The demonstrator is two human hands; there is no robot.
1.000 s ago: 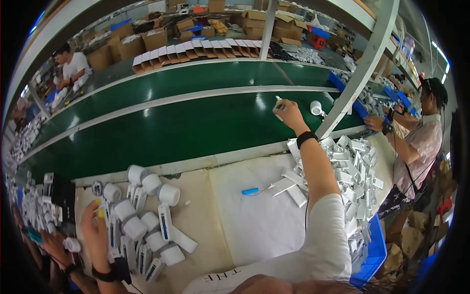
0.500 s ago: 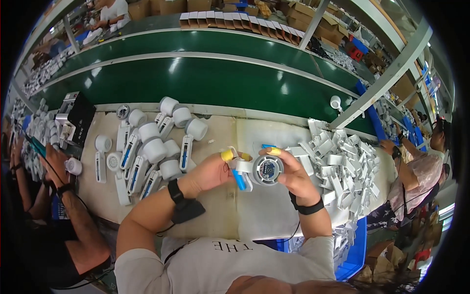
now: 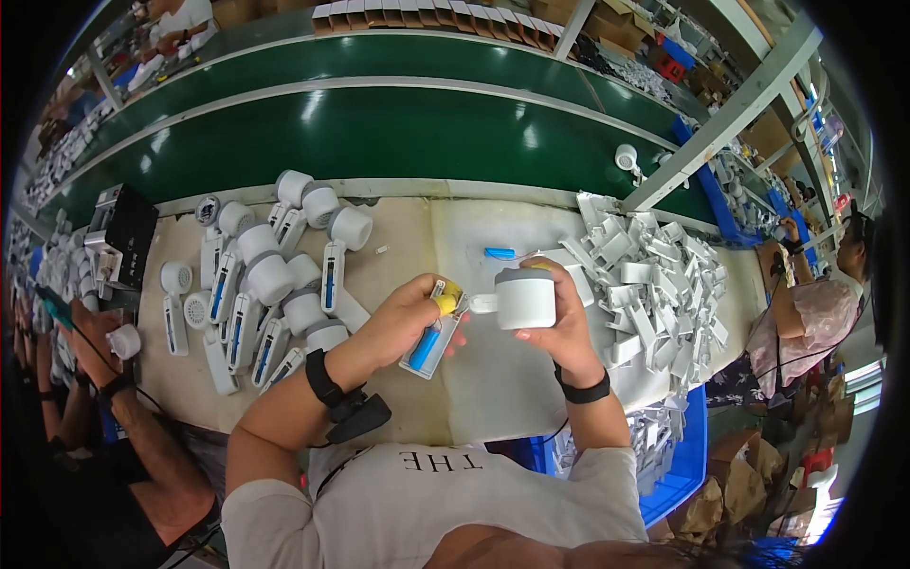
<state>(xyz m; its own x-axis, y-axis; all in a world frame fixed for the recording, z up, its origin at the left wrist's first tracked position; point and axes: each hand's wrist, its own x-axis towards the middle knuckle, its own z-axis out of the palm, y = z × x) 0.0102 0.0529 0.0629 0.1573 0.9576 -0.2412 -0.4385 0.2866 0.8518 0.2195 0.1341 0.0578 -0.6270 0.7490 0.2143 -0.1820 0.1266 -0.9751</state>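
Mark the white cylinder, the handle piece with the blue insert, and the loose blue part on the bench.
white cylinder (image 3: 524, 298), head view, on its side wall
handle piece (image 3: 424, 349), head view, on the blue insert
blue part (image 3: 500, 253), head view, on its middle

A factory assembly line. Green conveyor belts (image 3: 379, 133) run past a workbench (image 3: 417, 237) heaped with white plastic parts (image 3: 654, 284). Cardboard boxes (image 3: 417, 17) line the far side.

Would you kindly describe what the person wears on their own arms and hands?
Both forearms are bare below short white sleeves. The left hand has a yellow fingertip cot and a black wristband with a dark pod and thin cable. The right hand has a plain black wristband.
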